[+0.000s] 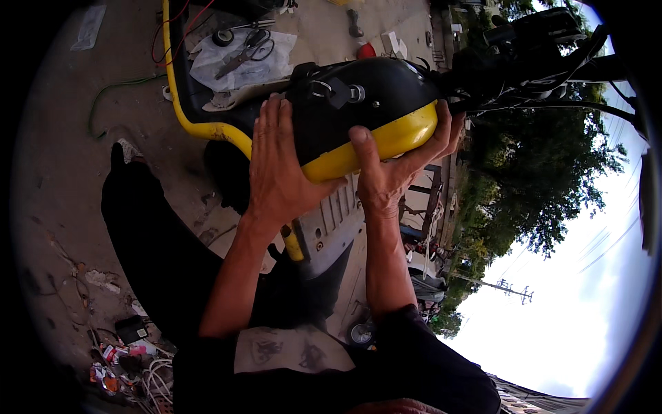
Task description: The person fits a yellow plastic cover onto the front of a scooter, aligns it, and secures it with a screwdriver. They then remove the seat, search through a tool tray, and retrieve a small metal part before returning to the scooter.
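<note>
gripping a black-and-yellow scooter front panel (365, 110) from both sides, the two hands met near the centre of the view. the left hand (276, 165) lay flat with fingers spread up the panel's black face at about nine o'clock of the part, palm pressed to it and clasping its edge. the right hand (393, 165) wrapped the yellow lower rim (386, 141) at about four o'clock of the part, thumb on the near side and fingers curled round the far side, so both hands were grasping the panel and neither hung free. a key switch (338, 91) sat on the black face at twelve o'clock of the left hand. below the hands, at six o'clock, a ribbed grey footboard (331, 221) ran between the forearms. the black handlebar (545, 48) with its cables reached to two o'clock of the panel. at eleven o'clock a white cloth (241, 62) lay on the ground, with pliers (241, 55) and a roll of black tape (223, 37) on it. a green hose (114, 90) curved over the concrete floor (69, 172) at ten o'clock. scraps and white cables (148, 376) were heaped at seven o'clock. trees (531, 172) and a pylon (514, 290) stood at three to four o'clock.
</note>
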Motion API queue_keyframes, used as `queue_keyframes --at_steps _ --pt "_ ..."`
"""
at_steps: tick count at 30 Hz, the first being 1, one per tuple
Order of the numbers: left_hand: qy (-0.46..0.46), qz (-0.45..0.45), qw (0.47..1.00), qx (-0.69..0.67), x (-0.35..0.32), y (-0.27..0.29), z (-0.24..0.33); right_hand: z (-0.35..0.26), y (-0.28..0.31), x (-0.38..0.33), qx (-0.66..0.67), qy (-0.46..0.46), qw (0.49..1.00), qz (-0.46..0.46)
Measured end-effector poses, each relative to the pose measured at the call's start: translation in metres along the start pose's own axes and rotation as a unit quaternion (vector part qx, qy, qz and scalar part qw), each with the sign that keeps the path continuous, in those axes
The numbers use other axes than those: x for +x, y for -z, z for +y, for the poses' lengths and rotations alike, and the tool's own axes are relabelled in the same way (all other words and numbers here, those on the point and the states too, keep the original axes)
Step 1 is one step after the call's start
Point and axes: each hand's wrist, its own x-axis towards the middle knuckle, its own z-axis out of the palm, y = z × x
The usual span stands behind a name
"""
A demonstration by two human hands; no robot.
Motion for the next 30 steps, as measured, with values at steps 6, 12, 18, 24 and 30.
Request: queue_keyframes --at_steps 6,12,18,24,30 --pt "-0.003 -0.004 1.000 -0.015 0.007 0.009 -0.002 0.000 0.038 0.001 -0.022 0.209 0.974 0.085" --pt "-0.007 0.002 0.999 -0.049 0.012 0.009 -0.008 0.001 -0.020 0.028 -0.021 0.281 0.957 0.075" --pt "0.006 0.002 0.998 -0.065 0.009 0.012 -0.011 0.002 -0.018 0.025 -0.042 0.273 0.958 0.070" --pt "-0.006 -0.015 0.995 -0.101 0.006 0.013 -0.025 0.011 -0.028 0.023 0.083 0.264 0.957 0.084" --pt "-0.015 -0.034 0.990 -0.134 0.005 0.022 -0.031 0.012 -0.025 0.018 0.118 0.240 0.960 0.087"
